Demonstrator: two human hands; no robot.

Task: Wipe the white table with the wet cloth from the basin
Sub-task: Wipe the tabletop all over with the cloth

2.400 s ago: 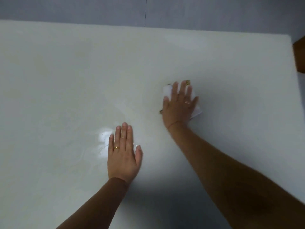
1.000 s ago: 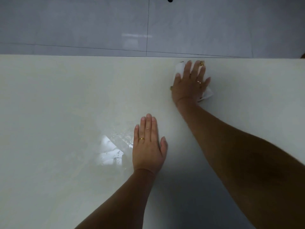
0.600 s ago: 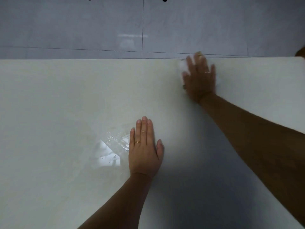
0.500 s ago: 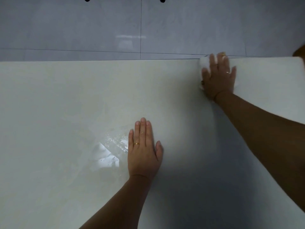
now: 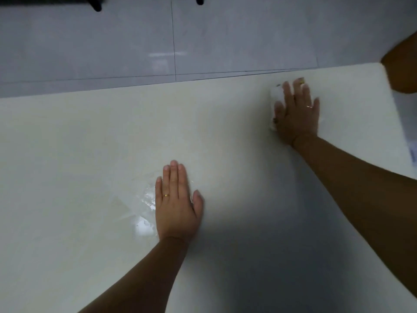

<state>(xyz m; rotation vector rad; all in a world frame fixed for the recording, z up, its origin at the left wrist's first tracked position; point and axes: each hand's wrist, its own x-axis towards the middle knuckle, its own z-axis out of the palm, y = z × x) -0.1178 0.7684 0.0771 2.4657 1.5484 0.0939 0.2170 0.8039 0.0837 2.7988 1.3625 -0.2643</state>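
The white table (image 5: 79, 154) fills most of the view. My right hand (image 5: 296, 114) lies flat with straight fingers on the white wet cloth (image 5: 276, 93) near the table's far right corner; most of the cloth is hidden under the hand. My left hand (image 5: 177, 204) rests flat on the table's middle, fingers straight and together, holding nothing. A glossy wet patch (image 5: 144, 211) shines just left of the left hand. The basin is not in view.
Grey tiled floor (image 5: 203, 41) lies beyond the table's far edge. Dark furniture legs (image 5: 97, 5) stand at the top. A brown object (image 5: 404, 71) sits past the far right corner. The table's right edge runs diagonally down the right side.
My right hand has slid the cloth along the far edge to the right, toward the corner, and slightly back from the edge. The left hand has stayed flat in place.
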